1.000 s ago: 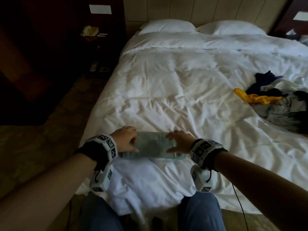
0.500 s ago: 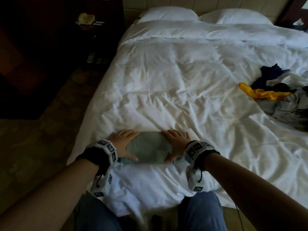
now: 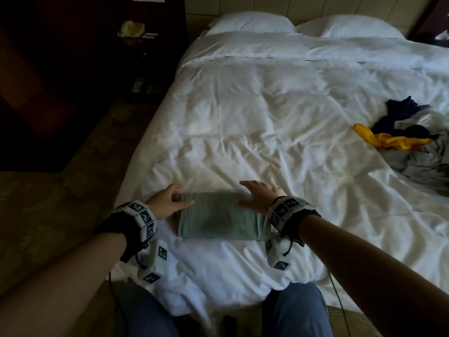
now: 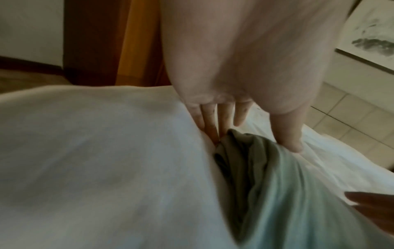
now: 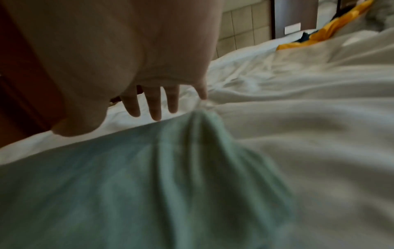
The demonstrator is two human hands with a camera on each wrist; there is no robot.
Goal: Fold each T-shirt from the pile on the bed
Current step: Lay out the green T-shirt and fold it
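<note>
A pale green T-shirt (image 3: 220,218) lies folded into a flat rectangle on the white duvet (image 3: 255,132), near the bed's front edge. My left hand (image 3: 170,201) is at its left end. The straight fingers (image 4: 210,124) run down beside the shirt's edge (image 4: 298,202) and the thumb rests on top. My right hand (image 3: 257,195) is over the shirt's far right corner (image 5: 127,185), with fingers (image 5: 154,107) spread and straight, holding nothing. The pile of unfolded shirts (image 3: 418,154) sits at the right side of the bed, a yellow one (image 3: 388,139) sticking out of it.
Two white pillows (image 3: 303,25) lie at the head of the bed. A dark nightstand (image 3: 136,45) with a pale yellow object stands left of the bed, over patterned carpet (image 3: 60,203). My knees in blue jeans (image 3: 296,312) press against the bed's front edge.
Both hands were cupping the ends of the bulging green shirt. It now lies flat. The left hand slid to the far left corner, and the right hand opened toward the far right corner.
</note>
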